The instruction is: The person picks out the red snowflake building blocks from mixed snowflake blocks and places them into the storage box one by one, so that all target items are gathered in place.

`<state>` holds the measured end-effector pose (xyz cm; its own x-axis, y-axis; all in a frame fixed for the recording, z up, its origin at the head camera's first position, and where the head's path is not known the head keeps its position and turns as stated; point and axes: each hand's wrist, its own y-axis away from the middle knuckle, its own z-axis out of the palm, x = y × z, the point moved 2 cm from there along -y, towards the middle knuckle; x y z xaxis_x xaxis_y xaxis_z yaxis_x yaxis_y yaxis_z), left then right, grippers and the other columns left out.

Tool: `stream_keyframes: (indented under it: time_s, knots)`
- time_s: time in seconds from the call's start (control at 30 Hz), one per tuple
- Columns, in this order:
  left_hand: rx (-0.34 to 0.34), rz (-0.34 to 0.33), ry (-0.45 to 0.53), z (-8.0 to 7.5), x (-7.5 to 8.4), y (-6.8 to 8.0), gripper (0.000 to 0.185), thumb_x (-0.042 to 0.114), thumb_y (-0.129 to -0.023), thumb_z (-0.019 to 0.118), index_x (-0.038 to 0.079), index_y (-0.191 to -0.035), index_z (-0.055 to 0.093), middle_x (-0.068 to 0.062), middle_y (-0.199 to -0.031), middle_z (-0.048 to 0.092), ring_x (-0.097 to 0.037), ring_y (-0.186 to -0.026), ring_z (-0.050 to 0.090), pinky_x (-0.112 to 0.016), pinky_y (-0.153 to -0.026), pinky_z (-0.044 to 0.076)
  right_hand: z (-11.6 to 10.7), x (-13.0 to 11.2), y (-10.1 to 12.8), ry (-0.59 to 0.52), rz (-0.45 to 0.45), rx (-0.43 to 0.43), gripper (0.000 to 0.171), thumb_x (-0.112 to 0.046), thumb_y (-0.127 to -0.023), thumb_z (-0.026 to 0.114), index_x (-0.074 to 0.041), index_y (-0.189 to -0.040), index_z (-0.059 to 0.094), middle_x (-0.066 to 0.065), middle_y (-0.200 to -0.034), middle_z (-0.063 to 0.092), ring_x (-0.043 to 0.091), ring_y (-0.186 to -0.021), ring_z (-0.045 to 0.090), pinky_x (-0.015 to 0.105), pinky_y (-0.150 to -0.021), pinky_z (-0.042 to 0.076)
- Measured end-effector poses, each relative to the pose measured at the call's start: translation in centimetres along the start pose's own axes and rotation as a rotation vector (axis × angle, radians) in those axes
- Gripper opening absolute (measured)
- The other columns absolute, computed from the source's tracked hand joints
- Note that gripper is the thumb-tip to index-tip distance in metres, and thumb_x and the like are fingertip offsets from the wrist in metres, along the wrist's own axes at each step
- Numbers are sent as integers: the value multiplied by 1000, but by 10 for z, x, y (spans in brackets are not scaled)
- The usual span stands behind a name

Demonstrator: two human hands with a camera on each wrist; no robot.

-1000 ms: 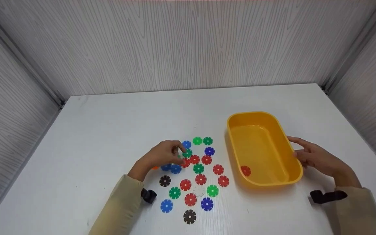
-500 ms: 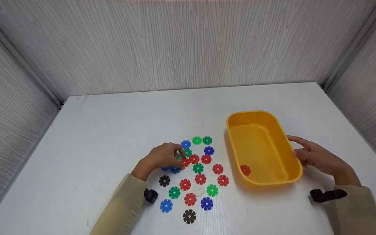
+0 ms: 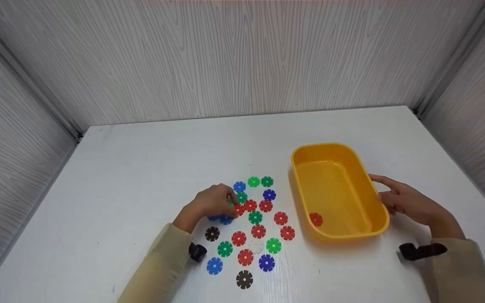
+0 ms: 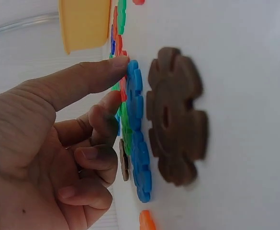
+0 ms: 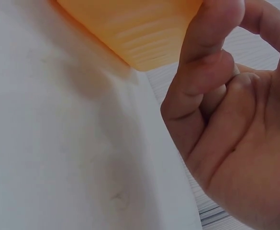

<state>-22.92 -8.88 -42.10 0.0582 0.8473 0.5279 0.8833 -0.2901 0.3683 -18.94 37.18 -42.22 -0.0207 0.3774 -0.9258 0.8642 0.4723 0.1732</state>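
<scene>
My left hand (image 3: 214, 201) is low over a spread of flat, notched plastic flower discs, pinching a red flower disc (image 3: 238, 209) between thumb and index finger. The left wrist view shows two blue discs (image 4: 141, 165) beside the fingertips and a large brown disc (image 4: 177, 120) nearer the camera. To the right stands a yellow plastic bin (image 3: 341, 237), with one red disc (image 3: 316, 219) inside near its left wall. My right hand (image 3: 413, 205) rests against the bin's outer right side, index finger extended and thumb at the rim; the other fingers are bent.
Several red, green, blue and purple discs lie between the left hand and the bin, with a clear disc (image 3: 256, 246) among them. A dark brown disc (image 3: 244, 279) lies nearest the front. Pale wood-grain panels (image 3: 242, 59) enclose the white table (image 3: 162, 160).
My left hand has moved slightly right and closed its thumb and index finger in on the red flower disc. The right hand and the bin stay in place.
</scene>
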Motion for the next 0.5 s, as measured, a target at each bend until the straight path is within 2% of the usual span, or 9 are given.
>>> stream_keyframes:
  time_s: [0.3, 0.5]
  knots:
    - [-52, -37, 51, 1, 1, -2, 27, 21, -77, 80, 16, -101, 68, -2, -97, 62, -20, -86, 56, -36, -83, 53, 0, 1, -2, 23, 21, 14, 56, -18, -103, 43, -3, -151, 19, -4, -71, 55, 22, -61, 46, 26, -58, 46]
    - [-62, -28, 69, 0, 2, -2, 28, 19, -78, 79, 15, -102, 67, -3, -97, 60, -20, -86, 55, -34, -82, 53, -1, 1, 0, 18, 33, 16, 57, -17, -102, 44, -4, -151, 19, -4, -71, 55, 19, -61, 47, 25, -59, 46]
